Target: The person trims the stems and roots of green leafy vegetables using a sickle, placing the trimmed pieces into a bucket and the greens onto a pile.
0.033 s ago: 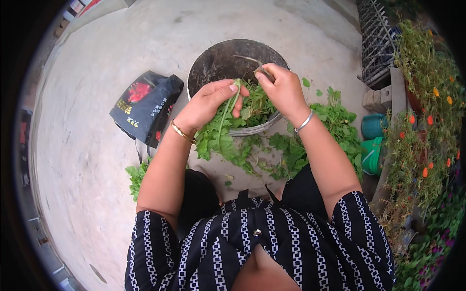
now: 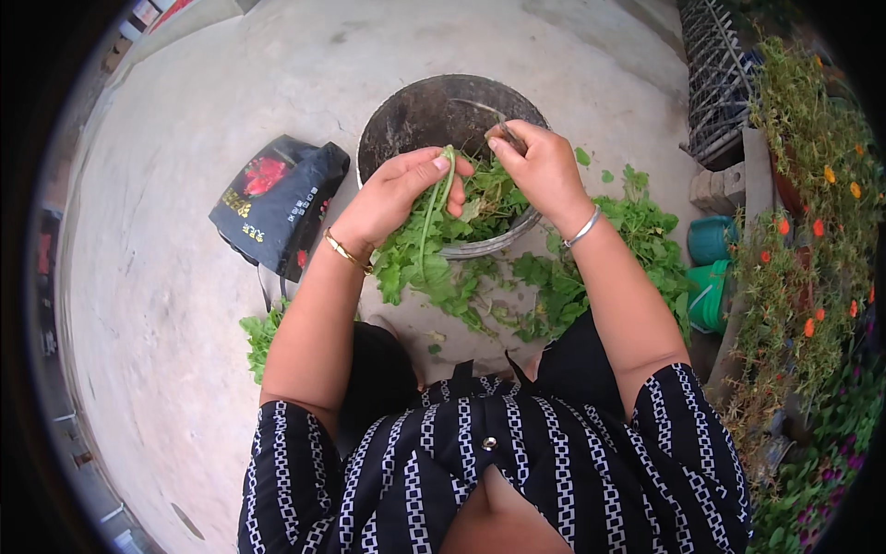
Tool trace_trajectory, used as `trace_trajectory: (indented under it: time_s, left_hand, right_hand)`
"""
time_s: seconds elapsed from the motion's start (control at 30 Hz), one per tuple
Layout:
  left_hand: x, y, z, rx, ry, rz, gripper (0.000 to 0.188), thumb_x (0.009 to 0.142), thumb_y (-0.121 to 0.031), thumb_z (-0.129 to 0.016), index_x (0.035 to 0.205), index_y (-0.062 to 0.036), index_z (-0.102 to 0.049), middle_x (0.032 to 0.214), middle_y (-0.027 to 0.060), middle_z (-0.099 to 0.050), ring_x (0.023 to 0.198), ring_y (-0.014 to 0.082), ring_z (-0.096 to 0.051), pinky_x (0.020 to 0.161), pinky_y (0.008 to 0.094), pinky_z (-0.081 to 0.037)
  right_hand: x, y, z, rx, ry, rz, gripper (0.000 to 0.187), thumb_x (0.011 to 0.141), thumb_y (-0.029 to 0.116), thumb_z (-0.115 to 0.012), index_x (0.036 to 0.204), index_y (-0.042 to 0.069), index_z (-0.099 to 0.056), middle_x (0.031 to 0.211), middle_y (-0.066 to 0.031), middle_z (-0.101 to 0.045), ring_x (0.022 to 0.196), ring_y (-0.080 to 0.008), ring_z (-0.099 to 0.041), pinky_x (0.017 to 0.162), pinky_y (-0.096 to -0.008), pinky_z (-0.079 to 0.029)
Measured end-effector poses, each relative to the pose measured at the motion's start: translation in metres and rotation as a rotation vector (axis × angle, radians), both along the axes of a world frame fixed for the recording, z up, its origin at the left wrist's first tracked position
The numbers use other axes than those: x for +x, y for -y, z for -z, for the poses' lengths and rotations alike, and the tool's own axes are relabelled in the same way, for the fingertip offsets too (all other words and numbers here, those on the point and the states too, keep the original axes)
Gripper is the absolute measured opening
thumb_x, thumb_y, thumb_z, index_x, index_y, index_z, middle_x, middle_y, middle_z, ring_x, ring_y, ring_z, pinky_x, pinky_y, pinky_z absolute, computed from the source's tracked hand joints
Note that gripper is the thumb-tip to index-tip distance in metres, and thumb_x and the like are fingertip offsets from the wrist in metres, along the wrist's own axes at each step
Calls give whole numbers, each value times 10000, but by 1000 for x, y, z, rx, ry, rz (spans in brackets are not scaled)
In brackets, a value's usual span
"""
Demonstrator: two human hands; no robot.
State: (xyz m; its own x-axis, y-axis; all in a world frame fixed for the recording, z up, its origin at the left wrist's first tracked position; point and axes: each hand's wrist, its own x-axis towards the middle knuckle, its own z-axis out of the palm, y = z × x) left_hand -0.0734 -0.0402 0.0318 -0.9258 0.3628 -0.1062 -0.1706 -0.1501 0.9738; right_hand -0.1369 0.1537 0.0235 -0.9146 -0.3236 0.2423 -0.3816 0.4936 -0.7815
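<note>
Over the near rim of a round dark bucket (image 2: pixel 406 120), my left hand (image 2: pixel 406 189) pinches a leafy green stalk (image 2: pixel 434 208) between thumb and fingers. The stalk's pale end points up and its leaves hang down toward me. My right hand (image 2: pixel 544 171) is closed around the brownish handle of a small sickle (image 2: pixel 480 106), whose thin curved blade reaches over the bucket to the left. The two hands are apart, and the blade does not touch the stalk. Cut greens (image 2: pixel 494 198) lie in the bucket, partly hidden by my hands.
Loose leafy greens (image 2: pixel 637 231) lie on the concrete floor (image 2: pixel 231 83) around the bucket. A black bag with a red flower print (image 2: pixel 277 203) lies to the left. At right are a teal pot (image 2: pixel 711 240), a green bucket (image 2: pixel 709 295), bricks (image 2: pixel 717 189) and flowering plants (image 2: pixel 812 185).
My right hand and the sickle have shifted slightly to the right. The stalk in my left hand has risen a little.
</note>
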Motion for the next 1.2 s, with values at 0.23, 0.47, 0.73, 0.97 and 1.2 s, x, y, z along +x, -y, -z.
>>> trace_trajectory:
  time_s: [0.23,0.47,0.73,0.97,1.2]
  left_hand:
    - [-21,7,18,-13,24,-308,272,916,-214,-555,1108,-24,-587,978,42,-629,911,119,-587,812,260,-470]
    - [-15,2,7,-94,-102,-375,222,882,-224,-613,1035,-66,-640,867,-39,-612,780,37,-549,694,208,-458]
    - [22,25,-23,-305,-340,-502,257,842,-158,-659,1066,-33,-643,836,-4,-640,731,50,-561,659,212,-470]
    - [140,150,-52,-685,-460,-934,310,804,-73,-680,1089,-18,-570,860,21,-641,794,77,-607,702,212,-496]
    - [286,247,-28,-1343,-416,-1207,215,756,-150,-697,946,-76,-632,846,24,-639,706,131,-600,640,271,-484]
  right_hand:
    - [-15,5,15,-92,176,18,205,841,101,-492,928,38,-666,694,29,-557,618,-72,-474,570,-224,-394]
    - [-3,4,12,-204,237,-49,197,874,166,-546,976,39,-656,730,-6,-589,674,-92,-529,630,-249,-430]
    - [38,61,-41,-361,211,-258,268,804,247,-657,947,20,-640,790,-69,-643,720,-132,-591,670,-273,-469]
    - [97,212,-66,-253,155,-635,262,806,255,-646,904,12,-657,736,-66,-635,688,-132,-582,634,-283,-464]
    - [197,353,-28,-164,347,-1020,298,855,204,-561,1061,2,-633,914,-65,-673,888,-125,-588,814,-260,-431]
